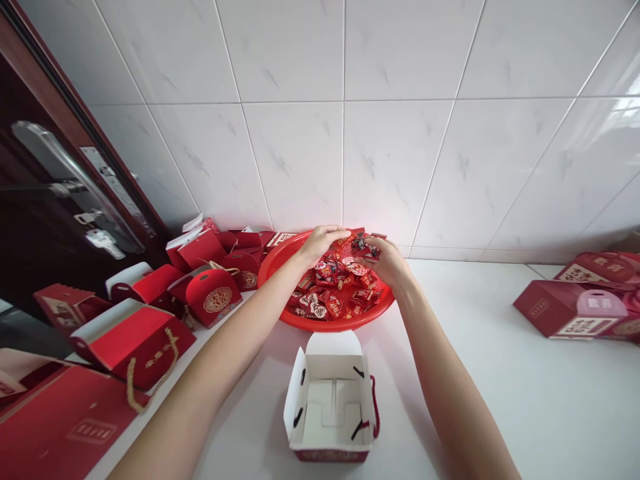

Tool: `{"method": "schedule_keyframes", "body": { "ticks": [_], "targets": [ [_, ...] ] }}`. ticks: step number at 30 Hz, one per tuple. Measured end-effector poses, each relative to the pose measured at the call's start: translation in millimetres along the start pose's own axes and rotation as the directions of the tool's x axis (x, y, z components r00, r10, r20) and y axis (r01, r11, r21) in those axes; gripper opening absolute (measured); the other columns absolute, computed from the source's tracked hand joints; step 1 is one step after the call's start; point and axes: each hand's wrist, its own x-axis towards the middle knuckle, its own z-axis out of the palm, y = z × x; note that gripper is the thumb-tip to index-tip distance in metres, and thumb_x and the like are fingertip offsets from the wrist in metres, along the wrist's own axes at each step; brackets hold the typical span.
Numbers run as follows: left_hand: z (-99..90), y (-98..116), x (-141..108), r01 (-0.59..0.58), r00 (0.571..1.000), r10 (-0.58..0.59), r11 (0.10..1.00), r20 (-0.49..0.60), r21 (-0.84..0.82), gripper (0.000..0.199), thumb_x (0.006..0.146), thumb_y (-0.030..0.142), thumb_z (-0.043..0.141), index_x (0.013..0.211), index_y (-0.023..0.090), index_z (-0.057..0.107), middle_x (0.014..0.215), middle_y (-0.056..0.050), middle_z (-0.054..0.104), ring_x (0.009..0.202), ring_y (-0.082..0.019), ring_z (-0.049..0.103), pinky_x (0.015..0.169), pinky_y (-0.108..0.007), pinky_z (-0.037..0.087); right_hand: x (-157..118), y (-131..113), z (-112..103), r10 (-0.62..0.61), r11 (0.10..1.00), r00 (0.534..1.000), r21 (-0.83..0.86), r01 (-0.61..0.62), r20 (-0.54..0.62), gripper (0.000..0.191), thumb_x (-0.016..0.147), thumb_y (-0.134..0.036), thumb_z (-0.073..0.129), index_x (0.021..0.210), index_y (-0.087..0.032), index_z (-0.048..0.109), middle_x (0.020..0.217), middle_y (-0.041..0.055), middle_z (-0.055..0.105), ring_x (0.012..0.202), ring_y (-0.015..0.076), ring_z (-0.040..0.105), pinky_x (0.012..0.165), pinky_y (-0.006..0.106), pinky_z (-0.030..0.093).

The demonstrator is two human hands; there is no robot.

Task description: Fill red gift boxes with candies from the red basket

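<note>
A red plastic basket (334, 325) holds a pile of wrapped candies (345, 283) in red, black and white. Over its far left part, my left hand (323, 243) is closed, its fingertips on a red-wrapped candy near the back rim. At the basket's right side, my right hand (390, 263) curls round wrapped candies, with dark and red wrappers showing at its fingers. Between my forearms, an open gift box (333, 403) stands in front of the basket. Its inside is white and bare, the flaps are up, and a dark red cord handle hangs on the right.
Several red gift boxes (160, 347) with rope handles crowd the left of the white table (480, 360). More dark red boxes (555, 310) sit at the far right. Behind is a tiled wall (390, 153); a door handle (75, 177) with keys is at left.
</note>
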Motion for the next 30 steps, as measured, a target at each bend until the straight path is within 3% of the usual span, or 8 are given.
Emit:
{"method": "schedule_keyframes", "body": {
  "ticks": [3,8,13,18,21,24,27,30],
  "targets": [
    [1.2,-1,-1,0.018,1.000,-0.018,1.000,0.009,-0.024,0.036,0.054,0.048,0.089,0.073,0.019,0.077,0.082,-0.004,0.076,0.085,-0.020,0.066,0.087,-0.034,0.049,-3,-2,1,0.035,0.999,0.999,0.029,-0.036,0.030,0.031,0.055,-0.032,0.088,0.074,-0.021,0.067,0.084,0.0016,0.071,0.087,0.0203,0.068,0.072,0.033,0.065],
    [3.7,-5,-2,0.051,0.997,-0.052,0.999,0.058,0.002,0.044,0.057,0.054,0.089,0.080,0.017,0.079,0.078,-0.003,0.074,0.073,-0.017,0.064,0.073,-0.032,0.050,-12,-8,8,0.097,0.995,0.984,-0.014,-0.096,0.150,0.039,0.052,-0.026,0.095,0.083,-0.020,0.072,0.080,0.0010,0.075,0.068,0.0181,0.073,0.065,0.029,0.063],
    [5.5,-6,-2,0.019,0.997,-0.027,0.994,0.069,0.109,0.042,0.063,0.054,0.085,0.076,0.015,0.075,0.069,0.000,0.068,0.059,-0.011,0.056,0.061,-0.027,0.047,-13,-8,8,0.108,0.994,0.990,-0.045,-0.104,0.093,0.026,0.062,-0.022,0.090,0.080,-0.018,0.072,0.074,0.0029,0.076,0.067,0.0188,0.075,0.062,0.026,0.062],
    [7.7,-4,-3,0.041,0.994,-0.053,0.993,0.100,0.115,0.044,0.066,0.055,0.085,0.077,0.016,0.069,0.070,0.001,0.066,0.059,-0.011,0.059,0.061,-0.026,0.050,-11,-6,7,0.078,0.996,0.996,-0.045,-0.076,0.038,0.023,0.063,-0.019,0.089,0.079,-0.017,0.072,0.074,0.0038,0.076,0.069,0.0199,0.075,0.063,0.029,0.063],
    [8.3,-8,-1,0.108,0.991,-0.116,0.988,0.071,0.113,0.043,0.080,0.060,0.073,0.085,0.017,0.067,0.072,0.000,0.067,0.061,-0.013,0.063,0.062,-0.027,0.052,-8,-5,6,0.034,0.999,0.996,-0.003,-0.034,-0.078,0.023,0.062,-0.015,0.088,0.074,-0.017,0.069,0.072,0.0020,0.074,0.066,0.0171,0.072,0.063,0.029,0.063],
    [9.3,-15,-1,0.157,0.977,-0.191,0.946,0.095,0.283,0.038,0.091,0.054,0.060,0.086,0.018,0.069,0.071,-0.001,0.067,0.064,-0.015,0.064,0.064,-0.028,0.051,-6,-5,4,0.010,0.999,0.988,0.038,-0.004,-0.152,0.020,0.063,-0.015,0.084,0.071,-0.019,0.066,0.069,-0.0009,0.072,0.067,0.0148,0.070,0.065,0.027,0.063],
    [15.8,-22,-8,0.138,0.931,-0.270,0.884,0.247,0.447,0.020,0.071,0.036,0.082,0.075,0.018,0.073,0.070,-0.001,0.069,0.069,-0.019,0.066,0.068,-0.029,0.050,-5,-5,1,0.016,0.998,0.984,0.068,-0.004,-0.179,0.018,0.064,-0.015,0.081,0.067,-0.019,0.063,0.066,0.0006,0.071,0.071,0.0170,0.072,0.066,0.028,0.064],
    [28.6,-26,-17,-0.055,0.778,-0.336,0.806,0.531,0.590,0.023,0.055,0.021,0.088,0.074,0.022,0.076,0.080,0.001,0.073,0.078,-0.021,0.068,0.071,-0.029,0.048,-4,-4,-1,0.029,0.996,0.983,0.090,-0.013,-0.180,0.018,0.063,-0.014,0.079,0.067,-0.020,0.062,0.068,0.0032,0.073,0.078,0.0206,0.075,0.069,0.029,0.064]
  ]
}}
